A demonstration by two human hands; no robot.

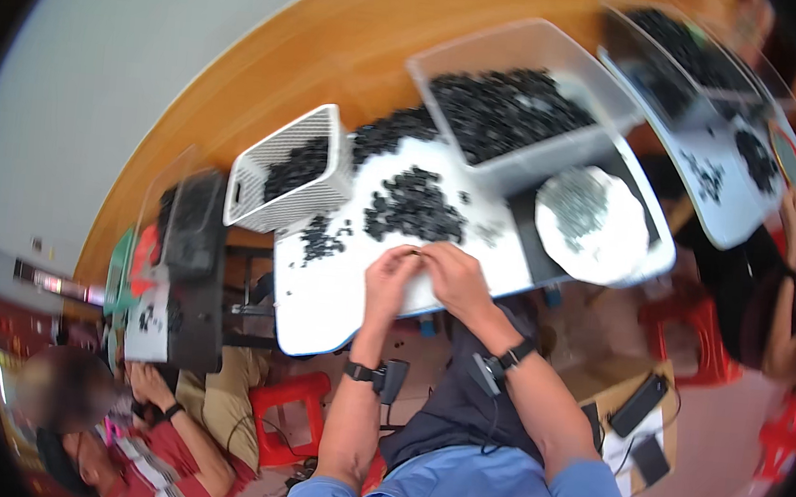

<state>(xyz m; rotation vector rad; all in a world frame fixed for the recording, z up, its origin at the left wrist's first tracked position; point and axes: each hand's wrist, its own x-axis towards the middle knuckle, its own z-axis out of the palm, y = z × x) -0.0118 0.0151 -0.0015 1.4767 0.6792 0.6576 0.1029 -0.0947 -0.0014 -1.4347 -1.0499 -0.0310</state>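
My left hand (390, 281) and my right hand (457, 277) meet over the near edge of a white table (317, 303). Their fingertips pinch together on a small black piece (416, 253), mostly hidden by the fingers; its exact kind does not show. Just beyond the hands lies a heap of small black pieces (411, 207). A smaller cluster of black pieces (321, 240) is to its left. On the right, a white plate (631, 240) bears many small, clear or greyish bits (577, 207).
A white slatted basket (337, 163) and a large clear bin (518, 169), both with black pieces, stand farther back. People work at tables on both sides; red stools (293, 415) stand below. An open cardboard box (672, 419) with dark devices sits at lower right.
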